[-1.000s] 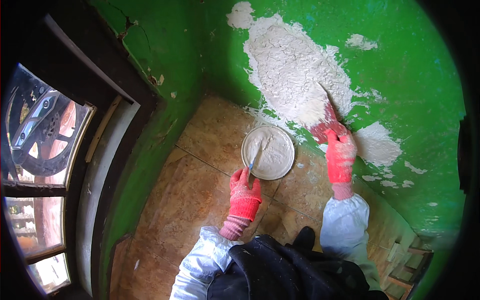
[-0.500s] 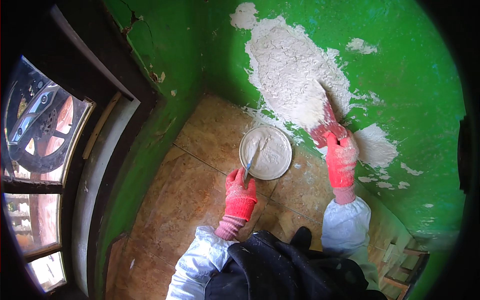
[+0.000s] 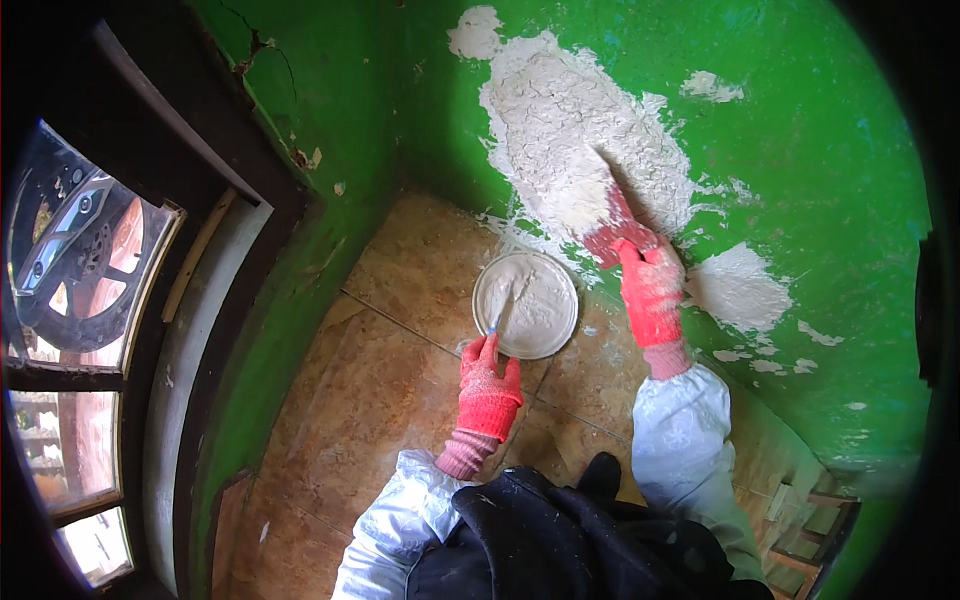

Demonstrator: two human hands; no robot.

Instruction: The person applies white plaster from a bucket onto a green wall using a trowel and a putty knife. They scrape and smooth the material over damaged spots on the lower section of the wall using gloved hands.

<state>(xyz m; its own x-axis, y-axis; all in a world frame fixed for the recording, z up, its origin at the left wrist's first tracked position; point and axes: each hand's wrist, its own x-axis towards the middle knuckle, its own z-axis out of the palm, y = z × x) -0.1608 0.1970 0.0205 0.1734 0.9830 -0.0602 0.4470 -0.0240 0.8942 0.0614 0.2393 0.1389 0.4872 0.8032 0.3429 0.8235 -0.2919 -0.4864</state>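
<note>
My right hand (image 3: 652, 292), in a dusty red glove, grips a wide red putty spreader (image 3: 617, 236). Its blade, loaded with white putty, lies against the large rough putty patch (image 3: 560, 100) on the green wall. Near the wall's foot, a round white tub (image 3: 574, 310) filled with creamy putty stands on the floor. My left hand (image 3: 488, 395), gloved alike, is closed around the blue handle of a small putty knife (image 3: 509, 300) at the tub's near edge. The knife's blade reaches over the putty; whether its tip is sunk in cannot be seen.
Smaller putty patches (image 3: 742, 288) mark the green wall at right. Brown floor tiles (image 3: 350, 400) carry white smears by the wall. A dark-framed glazed door (image 3: 150, 290) stands at left, with a wheel visible through the glass. A wooden frame-like object (image 3: 805, 545) sits at lower right.
My right hand has moved left and slightly up, sliding the spreader across the putty patch. My left hand stays at the tub with the knife. The whole view has shifted slightly.
</note>
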